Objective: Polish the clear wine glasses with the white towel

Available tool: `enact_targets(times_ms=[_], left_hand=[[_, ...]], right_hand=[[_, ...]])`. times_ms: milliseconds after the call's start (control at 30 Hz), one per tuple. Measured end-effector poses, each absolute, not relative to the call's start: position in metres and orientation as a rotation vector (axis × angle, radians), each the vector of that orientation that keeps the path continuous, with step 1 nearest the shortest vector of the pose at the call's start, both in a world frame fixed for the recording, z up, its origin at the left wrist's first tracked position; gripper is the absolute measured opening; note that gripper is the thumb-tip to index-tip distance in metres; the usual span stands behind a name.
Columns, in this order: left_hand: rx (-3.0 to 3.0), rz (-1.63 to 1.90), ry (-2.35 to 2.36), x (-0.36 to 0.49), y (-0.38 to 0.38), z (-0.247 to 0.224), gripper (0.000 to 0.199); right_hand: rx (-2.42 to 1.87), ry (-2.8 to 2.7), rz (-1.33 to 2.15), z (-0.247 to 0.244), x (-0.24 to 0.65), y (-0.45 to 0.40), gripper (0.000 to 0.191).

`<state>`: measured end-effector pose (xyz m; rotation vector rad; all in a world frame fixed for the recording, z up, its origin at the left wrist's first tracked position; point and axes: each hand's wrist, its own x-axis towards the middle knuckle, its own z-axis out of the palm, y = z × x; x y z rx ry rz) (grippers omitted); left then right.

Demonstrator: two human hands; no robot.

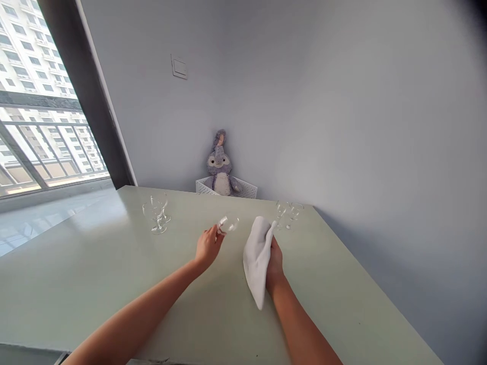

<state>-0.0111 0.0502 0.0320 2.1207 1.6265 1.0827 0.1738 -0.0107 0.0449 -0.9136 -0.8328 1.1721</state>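
Note:
Tilted over the middle of the table is a clear stemmed glass (230, 223), its bowl pointing to the right. My left hand (208, 247) is closed on the glass at its stem end, and the fingers hide part of it. A white cloth (257, 253) hangs in folds from my right hand (274, 263), whose fingers are mostly covered by it. The glass and the cloth are apart, with a small gap between them.
Clear stemmed glasses (159, 218) stand upright at the left on the pale green table (95, 284). More stemmed glasses (292, 215) stand near the back right. Behind the table, a plush toy (221, 172) sits in a white perforated basket (249, 190) against the wall.

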Motion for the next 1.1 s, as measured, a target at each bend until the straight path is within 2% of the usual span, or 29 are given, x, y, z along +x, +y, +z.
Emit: enact_targets(times_ms=[100,167,533,767,1000,1100], left_hand=[[2.453,1.021,1.555,-0.003,0.034,0.022,0.026],[2.571,1.027,1.52,-0.001,0.03,0.017,0.031],[2.814,1.059,1.549,-0.023,0.036,0.016,0.036],[2.989,0.978,1.262,-0.02,0.034,0.013,0.036],[2.895,0.902,1.212,-0.027,0.038,0.018,0.052],[2.869,0.843,1.204,-0.03,0.039,0.02,0.05]], right_hand=[[-0.9,-0.558,1.176,0.049,0.167,-0.006,0.036],[-0.903,-0.568,1.139,0.052,0.16,-0.007,0.033],[-1.174,-1.533,0.933,0.055,0.144,-0.027,0.032],[-1.195,-1.476,1.51,0.052,0.161,-0.02,0.042],[-0.992,-1.388,1.636,0.055,0.151,-0.026,0.041],[-1.021,-1.424,1.587,0.051,0.151,-0.025,0.036]])
